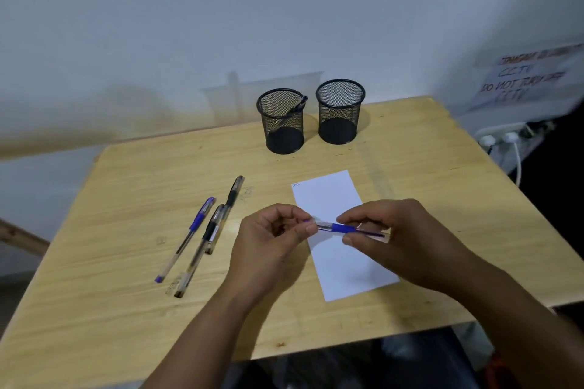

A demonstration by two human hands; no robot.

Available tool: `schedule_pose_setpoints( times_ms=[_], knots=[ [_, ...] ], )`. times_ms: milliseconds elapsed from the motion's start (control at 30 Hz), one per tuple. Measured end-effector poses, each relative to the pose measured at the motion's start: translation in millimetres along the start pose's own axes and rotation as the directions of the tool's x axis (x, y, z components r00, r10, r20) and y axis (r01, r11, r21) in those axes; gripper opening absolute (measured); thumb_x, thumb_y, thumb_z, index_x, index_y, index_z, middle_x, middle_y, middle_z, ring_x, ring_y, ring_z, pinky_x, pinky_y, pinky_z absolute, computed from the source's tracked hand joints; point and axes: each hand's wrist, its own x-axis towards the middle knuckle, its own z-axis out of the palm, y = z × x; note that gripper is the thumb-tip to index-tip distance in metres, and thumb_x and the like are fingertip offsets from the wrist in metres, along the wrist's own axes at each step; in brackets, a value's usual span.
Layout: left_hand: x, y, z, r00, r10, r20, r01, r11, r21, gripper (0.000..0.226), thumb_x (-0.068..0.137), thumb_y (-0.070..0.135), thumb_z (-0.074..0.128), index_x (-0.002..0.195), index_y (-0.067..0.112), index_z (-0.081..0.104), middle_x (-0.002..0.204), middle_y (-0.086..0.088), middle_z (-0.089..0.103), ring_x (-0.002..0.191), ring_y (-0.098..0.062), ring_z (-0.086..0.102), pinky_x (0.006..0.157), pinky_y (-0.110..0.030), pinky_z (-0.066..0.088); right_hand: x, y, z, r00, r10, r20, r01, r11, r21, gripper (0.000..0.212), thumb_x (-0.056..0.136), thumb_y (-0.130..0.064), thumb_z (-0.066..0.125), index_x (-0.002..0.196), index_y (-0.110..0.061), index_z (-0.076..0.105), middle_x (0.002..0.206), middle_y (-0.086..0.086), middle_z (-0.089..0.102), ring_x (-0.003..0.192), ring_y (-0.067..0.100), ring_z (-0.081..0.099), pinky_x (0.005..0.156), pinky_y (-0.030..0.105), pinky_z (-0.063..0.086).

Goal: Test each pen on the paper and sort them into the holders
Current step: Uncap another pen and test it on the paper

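Observation:
Both hands hold a blue pen (339, 227) level above the white paper (344, 265). My left hand (271, 240) pinches its cap end, and my right hand (398, 234) grips the barrel. Three more pens lie on the table to the left: a blue one (189, 235) and two black ones (202, 248) (229, 204). Two black mesh holders stand at the back. The left holder (282, 121) has one dark pen leaning in it; the right holder (339, 112) looks empty. A small scribble marks the paper's top left corner.
The wooden table (126, 262) stands against a pale wall. At the far right a power strip (502, 136) with white plugs and a cable sits beside the table, under a paper sign (531, 79).

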Motion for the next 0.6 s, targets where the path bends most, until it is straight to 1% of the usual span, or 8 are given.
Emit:
schedule_pose_setpoints(
  times_ms=[67, 200, 267, 300, 367, 433, 533, 600],
  knots=[
    [-2, 2, 3, 1.0, 0.01, 0.001, -0.01, 1.0, 0.022, 0.012, 0.075, -0.001, 0.079, 0.081, 0.008, 0.073, 0.078, -0.004, 0.075, 0.07, -0.01, 0.065, 0.068, -0.018, 0.049, 3, -3, 5, 0.999, -0.05, -0.011, 0.05, 0.998, -0.031, 0.022, 0.083, -0.024, 0.075, 0.104, -0.028, 0.075, 0.09, -0.023, 0.069, 0.082, -0.002, 0.063, 0.069, 0.008, 0.043],
    [-4, 4, 3, 0.999, 0.026, 0.023, -0.028, 0.995, 0.096, 0.012, 0.076, 0.002, 0.079, 0.085, 0.01, 0.074, 0.077, -0.002, 0.073, 0.071, -0.013, 0.063, 0.07, -0.022, 0.049, 6, -2, 11, 0.992, -0.105, -0.063, 0.101, 0.993, -0.057, 0.015, 0.081, -0.021, 0.076, 0.096, -0.024, 0.076, 0.073, -0.031, 0.059, 0.068, -0.003, 0.059, 0.062, 0.007, 0.042],
    [-5, 4, 1, 0.997, 0.03, 0.067, -0.04, 0.987, 0.158, 0.017, 0.078, 0.005, 0.078, 0.091, 0.017, 0.075, 0.081, -0.007, 0.072, 0.073, -0.023, 0.061, 0.072, -0.025, 0.051, 5, 0, 13, 0.984, -0.16, -0.078, 0.153, 0.984, -0.088, 0.014, 0.081, -0.021, 0.076, 0.095, -0.022, 0.076, 0.077, -0.023, 0.067, 0.065, 0.001, 0.061, 0.059, 0.009, 0.044],
    [-5, 4, 1, 0.995, 0.036, 0.088, -0.052, 0.98, 0.19, 0.02, 0.079, 0.007, 0.078, 0.094, 0.02, 0.076, 0.083, -0.007, 0.072, 0.076, -0.027, 0.062, 0.073, -0.023, 0.051, 4, 0, 15, 0.98, -0.184, -0.081, 0.175, 0.979, -0.101, 0.013, 0.081, -0.021, 0.075, 0.095, -0.021, 0.076, 0.079, -0.017, 0.071, 0.064, 0.003, 0.062, 0.058, 0.012, 0.046],
    [-6, 4, 2, 0.992, 0.071, 0.108, -0.099, 0.955, 0.28, 0.019, 0.081, 0.01, 0.077, 0.095, 0.022, 0.076, 0.084, -0.001, 0.073, 0.077, -0.023, 0.062, 0.07, -0.015, 0.047, 3, 3, 18, 0.976, -0.195, -0.101, 0.184, 0.977, -0.112, 0.013, 0.081, -0.022, 0.074, 0.094, -0.021, 0.076, 0.08, -0.012, 0.074, 0.062, 0.005, 0.063, 0.056, 0.021, 0.05],
    [-6, 4, 2, 0.989, 0.105, 0.107, -0.136, 0.928, 0.347, 0.013, 0.082, 0.011, 0.076, 0.091, 0.022, 0.077, 0.084, 0.006, 0.074, 0.075, -0.012, 0.063, 0.069, -0.011, 0.044, 3, 5, 22, 0.972, -0.194, -0.131, 0.18, 0.977, -0.111, 0.011, 0.081, -0.023, 0.075, 0.091, -0.022, 0.076, 0.075, -0.016, 0.071, 0.056, 0.002, 0.058, 0.051, 0.02, 0.046],
    [-5, 5, 2, 0.988, 0.115, 0.099, -0.143, 0.921, 0.363, 0.011, 0.084, 0.011, 0.075, 0.089, 0.02, 0.077, 0.085, 0.011, 0.075, 0.079, -0.007, 0.065, 0.07, -0.01, 0.044, 3, 4, 26, 0.967, -0.186, -0.174, 0.169, 0.98, -0.106, 0.007, 0.081, -0.027, 0.073, 0.086, -0.023, 0.074, 0.069, -0.014, 0.069, 0.051, 0.007, 0.056, 0.045, 0.028, 0.046],
    [-4, 5, 1, 0.989, 0.111, 0.098, -0.139, 0.924, 0.355, 0.012, 0.084, 0.01, 0.074, 0.09, 0.02, 0.078, 0.085, 0.012, 0.075, 0.08, -0.004, 0.066, 0.07, -0.009, 0.044, 4, 6, 29, 0.968, -0.174, -0.183, 0.159, 0.983, -0.094, 0.01, 0.082, -0.033, 0.069, 0.086, -0.025, 0.073, 0.068, -0.011, 0.069, 0.051, 0.011, 0.057, 0.044, 0.032, 0.047]
  ],
)
